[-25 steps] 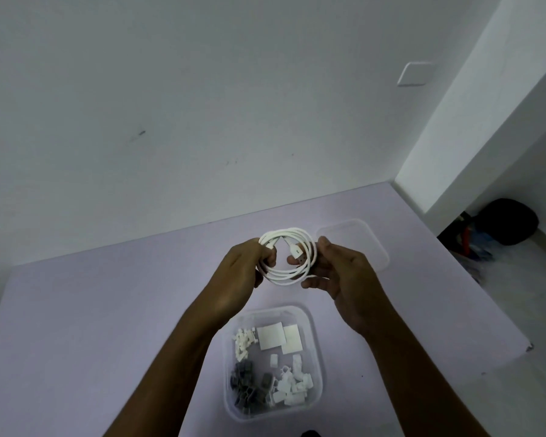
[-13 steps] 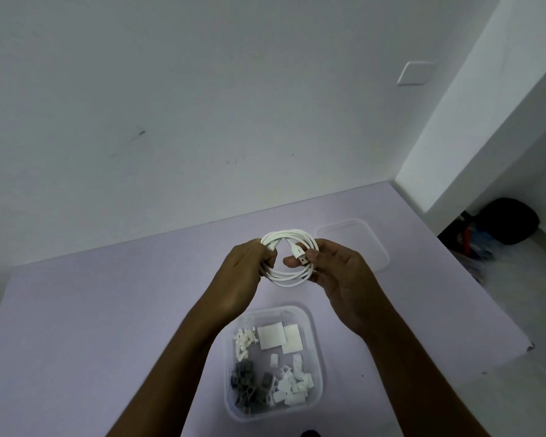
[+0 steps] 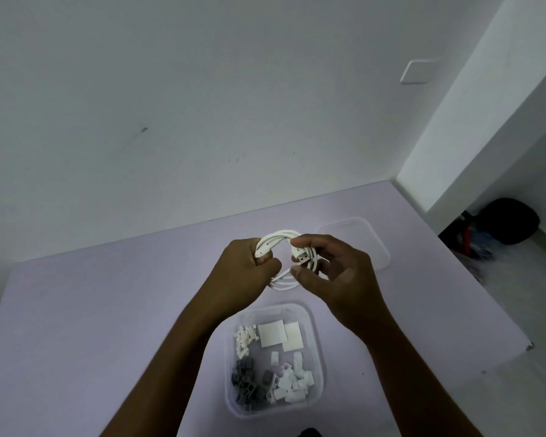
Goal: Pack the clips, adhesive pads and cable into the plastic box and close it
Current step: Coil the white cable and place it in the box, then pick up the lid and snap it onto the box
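1. Nearby, the open box (image 3: pixel 317 342) on the table (image 3: pixel 108 310) is filled with clips (image 3: pixel 292 384) and pads (image 3: pixel 276 334). Little floor is left, so pads could be buckled or clips pushed out when the cable (image 3: pixel 279 236) is pressed in.
2. Above it, the coiled cable is gripped by the left hand (image 3: pixel 240 275) and pinched by the right hand (image 3: pixel 338 279) near the plug (image 3: pixel 301 258). If either grip is loosened, the loops could spring apart and overhang the rim.
3. Farther back, the lid (image 3: pixel 371 244) lies apart. Snapping shut could be blocked by a bulging coil.
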Tool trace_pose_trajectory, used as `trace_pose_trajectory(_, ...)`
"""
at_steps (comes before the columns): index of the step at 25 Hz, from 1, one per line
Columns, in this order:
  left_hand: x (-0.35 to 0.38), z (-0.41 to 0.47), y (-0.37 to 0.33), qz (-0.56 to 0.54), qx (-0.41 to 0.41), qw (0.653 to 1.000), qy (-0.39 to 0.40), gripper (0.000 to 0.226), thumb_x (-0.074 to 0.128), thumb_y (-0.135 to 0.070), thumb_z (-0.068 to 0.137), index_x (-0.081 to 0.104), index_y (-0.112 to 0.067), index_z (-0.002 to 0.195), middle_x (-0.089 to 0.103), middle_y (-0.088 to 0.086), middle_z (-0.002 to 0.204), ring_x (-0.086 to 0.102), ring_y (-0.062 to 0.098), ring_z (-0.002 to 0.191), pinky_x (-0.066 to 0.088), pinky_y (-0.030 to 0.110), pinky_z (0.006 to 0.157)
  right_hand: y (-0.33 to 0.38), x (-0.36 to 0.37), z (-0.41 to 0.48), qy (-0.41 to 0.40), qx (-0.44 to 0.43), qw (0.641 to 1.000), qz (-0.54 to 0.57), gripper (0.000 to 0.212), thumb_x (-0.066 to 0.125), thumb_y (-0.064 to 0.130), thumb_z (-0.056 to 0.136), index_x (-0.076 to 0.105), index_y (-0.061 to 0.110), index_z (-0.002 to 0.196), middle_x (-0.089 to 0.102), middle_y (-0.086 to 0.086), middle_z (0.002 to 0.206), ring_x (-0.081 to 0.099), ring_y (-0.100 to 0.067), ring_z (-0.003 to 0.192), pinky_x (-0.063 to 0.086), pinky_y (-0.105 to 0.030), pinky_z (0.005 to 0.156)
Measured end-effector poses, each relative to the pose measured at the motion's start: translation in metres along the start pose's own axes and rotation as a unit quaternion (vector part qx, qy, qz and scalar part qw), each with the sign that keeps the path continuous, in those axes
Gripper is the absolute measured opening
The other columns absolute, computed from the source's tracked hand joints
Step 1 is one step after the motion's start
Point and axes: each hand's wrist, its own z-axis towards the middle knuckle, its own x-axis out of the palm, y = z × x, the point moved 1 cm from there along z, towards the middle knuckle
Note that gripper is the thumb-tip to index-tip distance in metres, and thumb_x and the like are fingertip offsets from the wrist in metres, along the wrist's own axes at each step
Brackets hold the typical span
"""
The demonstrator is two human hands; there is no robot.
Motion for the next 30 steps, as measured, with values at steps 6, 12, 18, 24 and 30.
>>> trace_pose_trajectory(6, 0.010, 0.001, 0.019, 0.170, 0.087, 0.975, -0.113, 0.031, 0.059, -0.042, 0.093, 0.052, -0.019, 0.074, 0.053, -0.009, 0.054, 0.053, 0.006, 0.049, 0.039, 0.023, 0.050, -0.020, 0.014, -0.006, -0.056, 0.044, 0.997, -0.006, 0.024, 0.072, 0.011, 0.088, 0.074, 0.030, 0.102, 0.075, 0.013, 0.092, 0.069, -0.011, 0.082, 0.058, -0.024, 0.073)
trace_pose_trajectory(12, 0.021, -0.009, 0.065, 0.212, 0.169, 0.955, -0.117, 0.026, 0.054, -0.034, 0.098, 0.069, -0.017, 0.110, 0.072, -0.006, 0.068, 0.064, 0.006, 0.049, 0.057, 0.032, 0.058, -0.078, 0.018, -0.022, -0.071, 0.145, 0.987, 0.022, 0.013, 0.072, 0.011, 0.089, 0.074, 0.019, 0.099, 0.076, 0.002, 0.090, 0.068, -0.018, 0.075, 0.056, -0.029, 0.063)
trace_pose_trajectory(18, 0.066, -0.013, 0.157, 0.153, 0.006, 0.987, -0.045, 0.019, 0.052, -0.020, 0.100, 0.068, -0.015, 0.091, 0.068, -0.007, 0.064, 0.062, 0.004, 0.055, 0.050, 0.017, 0.060, -0.169, 0.041, -0.056, -0.033, 0.261, 0.964, 0.032, 0.006, 0.063, 0.015, 0.096, 0.066, 0.016, 0.101, 0.073, -0.007, 0.092, 0.071, -0.026, 0.082, 0.059, -0.035, 0.059)
trace_pose_trajectory(24, 0.108, -0.017, 0.251, 0.095, -0.209, 0.973, -0.001, 0.018, 0.054, -0.008, 0.095, 0.062, -0.013, 0.081, 0.068, 0.002, 0.076, 0.064, 0.020, 0.070, 0.049, 0.027, 0.062, -0.259, 0.057, -0.094, 0.073, 0.302, 0.939, -0.147, 0.008, 0.070, 0.010, 0.089, 0.070, 0.017, 0.094, 0.071, 0.003, 0.091, 0.066, -0.009, 0.083, 0.052, -0.023, 0.076)
trace_pose_trajectory(30, 0.134, -0.014, 0.265, 0.215, -0.186, 0.955, 0.084, 0.018, 0.051, -0.009, 0.093, 0.069, -0.009, 0.092, 0.071, 0.008, 0.092, 0.066, 0.024, 0.085, 0.046, 0.027, 0.067, -0.286, 0.075, -0.098, 0.170, 0.309, 0.902, -0.249, 0.023, 0.065, -0.003, 0.087, 0.073, 0.007, 0.106, 0.071, -0.012, 0.107, 0.066, -0.020, 0.092, 0.050, -0.021, 0.079)
